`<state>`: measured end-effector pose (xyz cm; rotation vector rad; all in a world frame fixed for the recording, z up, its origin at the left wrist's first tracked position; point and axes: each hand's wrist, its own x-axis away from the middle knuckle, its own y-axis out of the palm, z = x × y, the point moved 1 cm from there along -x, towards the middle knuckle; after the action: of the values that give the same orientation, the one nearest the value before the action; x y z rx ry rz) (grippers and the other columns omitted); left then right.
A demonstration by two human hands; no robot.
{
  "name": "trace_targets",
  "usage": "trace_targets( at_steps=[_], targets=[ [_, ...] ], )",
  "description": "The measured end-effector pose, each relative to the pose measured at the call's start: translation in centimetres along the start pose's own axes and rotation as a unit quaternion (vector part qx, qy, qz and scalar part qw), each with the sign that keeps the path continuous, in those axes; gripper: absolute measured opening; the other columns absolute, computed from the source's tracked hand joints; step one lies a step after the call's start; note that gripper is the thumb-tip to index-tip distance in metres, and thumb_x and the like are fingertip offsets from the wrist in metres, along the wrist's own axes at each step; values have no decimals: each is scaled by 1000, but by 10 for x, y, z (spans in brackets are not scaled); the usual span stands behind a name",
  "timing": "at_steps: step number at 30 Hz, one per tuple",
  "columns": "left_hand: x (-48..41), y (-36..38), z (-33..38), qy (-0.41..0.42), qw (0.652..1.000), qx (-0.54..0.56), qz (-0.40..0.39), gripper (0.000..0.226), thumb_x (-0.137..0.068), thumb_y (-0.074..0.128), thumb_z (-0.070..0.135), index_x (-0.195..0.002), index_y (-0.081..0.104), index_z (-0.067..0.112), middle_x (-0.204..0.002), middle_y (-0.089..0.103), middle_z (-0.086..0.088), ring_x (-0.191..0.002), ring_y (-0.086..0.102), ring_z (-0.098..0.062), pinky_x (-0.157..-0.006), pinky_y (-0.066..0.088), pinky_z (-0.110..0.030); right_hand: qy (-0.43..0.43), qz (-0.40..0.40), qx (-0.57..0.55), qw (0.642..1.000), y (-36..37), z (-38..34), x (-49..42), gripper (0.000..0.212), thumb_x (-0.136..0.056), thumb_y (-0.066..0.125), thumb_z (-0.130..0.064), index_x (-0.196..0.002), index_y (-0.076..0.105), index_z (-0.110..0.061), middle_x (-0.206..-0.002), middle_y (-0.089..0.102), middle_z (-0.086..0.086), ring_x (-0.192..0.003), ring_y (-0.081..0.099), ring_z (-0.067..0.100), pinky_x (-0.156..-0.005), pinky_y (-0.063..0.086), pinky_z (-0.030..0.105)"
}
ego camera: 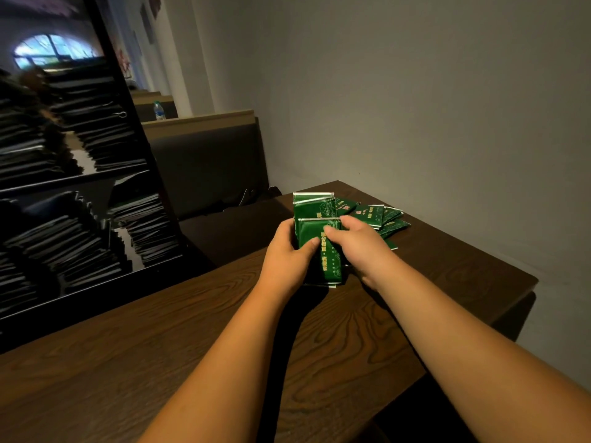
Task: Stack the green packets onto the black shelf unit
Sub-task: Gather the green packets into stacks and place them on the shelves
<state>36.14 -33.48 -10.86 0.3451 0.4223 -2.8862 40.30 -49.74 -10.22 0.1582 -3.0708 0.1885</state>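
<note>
A bundle of green packets (pixel 316 228) with gold print and silver edges is gripped between both hands above the wooden table (pixel 160 330). My left hand (pixel 284 254) clasps the bundle's left side, thumb on the top packet. My right hand (pixel 361 244) holds its right side, thumb across the front. More green packets (pixel 383 219) lie fanned on the table just behind my right hand. The black shelf unit (pixel 150 161) stands at the left, its two visible shelves filled with leaning stacks of dark packets (pixel 64 238).
A grey wall runs along the table's right and far edges. Behind the table is a dark padded bench seat (pixel 208 167) with a wooden top. A water bottle (pixel 159 110) stands on a farther booth.
</note>
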Motion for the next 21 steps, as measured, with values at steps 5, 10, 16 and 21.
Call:
trace_targets(
  at_steps=[5, 10, 16, 21],
  targets=[
    [2, 1, 6, 32, 998, 59, -2, 34, -103, 69, 6, -131, 60, 22, -125, 72, 7, -115, 70, -2, -91, 59, -20, -64, -10, -51, 997, 4, -21, 26, 32, -96, 62, -11, -124, 69, -23, -113, 80, 3, -109, 75, 26, -91, 61, 45],
    [2, 4, -7, -22, 998, 35, -44, 51, -95, 77, 6, -135, 58, 33, -127, 73, 10, -118, 71, -6, -106, 58, -43, -22, -43, 90, 995, 10, -3, 20, 32, -83, 53, 0, -106, 63, -20, -94, 63, 6, -87, 57, 25, -66, 40, 31],
    [-1, 2, -5, -48, 997, 59, 13, 34, -102, 71, 17, -132, 60, 29, -122, 74, 7, -111, 74, -11, -97, 62, -42, -109, 110, 186, 970, -8, 6, 10, 47, -99, 48, 0, -133, 72, -22, -131, 56, -7, -105, 58, 10, -75, 45, 15],
    [-8, -2, 5, -69, 994, -89, -12, 29, -101, 64, 25, -129, 62, 28, -120, 70, 5, -105, 67, -10, -88, 56, -37, -79, 100, 334, 934, -6, 24, 4, 49, -100, 50, -3, -142, 67, -21, -144, 60, 1, -133, 54, 29, -108, 53, 46]
  ],
)
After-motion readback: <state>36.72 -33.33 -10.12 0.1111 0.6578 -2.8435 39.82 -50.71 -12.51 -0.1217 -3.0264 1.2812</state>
